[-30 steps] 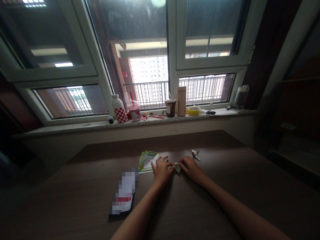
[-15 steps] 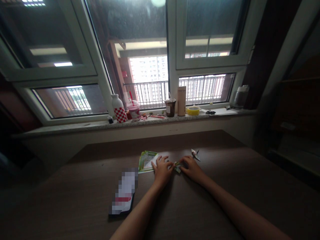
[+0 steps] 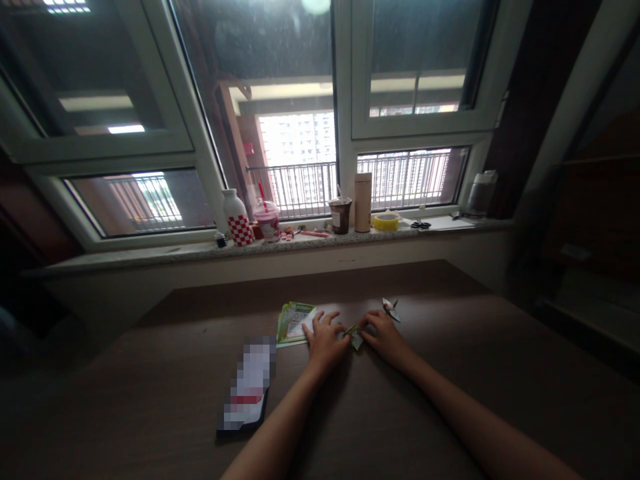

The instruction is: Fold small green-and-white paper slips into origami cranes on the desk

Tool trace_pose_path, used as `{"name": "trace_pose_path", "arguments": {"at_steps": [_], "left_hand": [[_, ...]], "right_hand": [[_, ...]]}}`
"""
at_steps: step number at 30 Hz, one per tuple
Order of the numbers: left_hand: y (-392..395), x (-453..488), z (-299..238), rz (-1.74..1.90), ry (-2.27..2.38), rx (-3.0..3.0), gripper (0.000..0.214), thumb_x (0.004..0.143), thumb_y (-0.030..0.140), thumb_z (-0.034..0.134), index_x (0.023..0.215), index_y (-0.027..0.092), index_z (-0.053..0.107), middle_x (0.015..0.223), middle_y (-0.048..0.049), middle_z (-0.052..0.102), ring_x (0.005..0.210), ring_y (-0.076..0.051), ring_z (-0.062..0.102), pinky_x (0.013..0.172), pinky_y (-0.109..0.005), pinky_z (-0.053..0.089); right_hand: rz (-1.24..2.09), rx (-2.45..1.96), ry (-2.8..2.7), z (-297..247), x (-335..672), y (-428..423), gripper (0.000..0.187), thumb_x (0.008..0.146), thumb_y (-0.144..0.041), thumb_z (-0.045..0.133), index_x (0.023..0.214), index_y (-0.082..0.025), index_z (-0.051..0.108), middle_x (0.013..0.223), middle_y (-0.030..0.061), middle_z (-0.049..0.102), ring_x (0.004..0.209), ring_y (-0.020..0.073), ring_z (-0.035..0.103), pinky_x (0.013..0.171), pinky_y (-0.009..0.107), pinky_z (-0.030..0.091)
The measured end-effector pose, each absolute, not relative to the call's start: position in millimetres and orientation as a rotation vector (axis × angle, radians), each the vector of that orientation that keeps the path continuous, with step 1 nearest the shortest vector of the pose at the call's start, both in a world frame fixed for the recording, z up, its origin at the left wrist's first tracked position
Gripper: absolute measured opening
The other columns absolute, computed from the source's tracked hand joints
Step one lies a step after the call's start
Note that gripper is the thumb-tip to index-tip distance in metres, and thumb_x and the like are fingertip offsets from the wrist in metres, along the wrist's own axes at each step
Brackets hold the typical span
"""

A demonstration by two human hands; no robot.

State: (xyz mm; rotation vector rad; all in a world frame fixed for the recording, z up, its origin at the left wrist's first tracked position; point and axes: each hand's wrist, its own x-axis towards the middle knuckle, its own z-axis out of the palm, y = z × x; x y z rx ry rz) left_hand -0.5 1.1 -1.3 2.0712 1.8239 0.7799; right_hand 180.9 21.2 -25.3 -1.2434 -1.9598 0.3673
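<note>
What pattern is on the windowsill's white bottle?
The bottle has red-and-white checks on its lower half; head view.

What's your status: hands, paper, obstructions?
Left hand and right hand both pinching small folded paper on the table. Green sheets beside left hand, paper crane beyond right hand. Neither blocks the hands.

- Nothing here can be read as words or numbers.
- The green printed sheets on the table carry a heading and blocks of print, too small and dim to make out.
- The small folded paper I am working on shows green print; no letters are legible.
- The dark cup on the sill bears a pale label, its writing too small to read.
- The flat dark item to my left is blurred over, so no print can be told.
- The checked bottle shows only a red-and-white pattern.
</note>
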Motion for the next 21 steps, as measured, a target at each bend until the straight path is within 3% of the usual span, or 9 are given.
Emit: {"name": "trace_pose_path", "arguments": {"at_steps": [10,21], "left_hand": [[2.6,1.0,0.4,0.856,1.839,2.059,0.016,0.082,0.030,0.063,0.072,0.027,0.074,0.136,0.0013,0.061,0.140,-0.032,0.032,0.113,-0.073,0.006],[1.0,1.9,2.0,0.870,1.834,2.022,0.009,0.078,0.030,0.066,0.075,0.028,0.074,0.135,0.0010,0.061,0.140,-0.032,0.032,0.112,-0.074,0.003]], "right_hand": [[0.306,-1.191,-1.980,-26.1,174.6,21.0,0.007,0.080,-0.014,0.065,0.084,-0.020,0.065,0.097,0.0072,0.061,0.101,0.0240,0.057,0.096,0.041,0.044],[0.369,-1.202,-1.951,-24.4,171.7,22.1,0.020,0.074,-0.008,0.063,0.089,-0.020,0.068,0.094,0.0069,0.063,0.098,0.0242,0.058,0.094,0.040,0.045]]}}
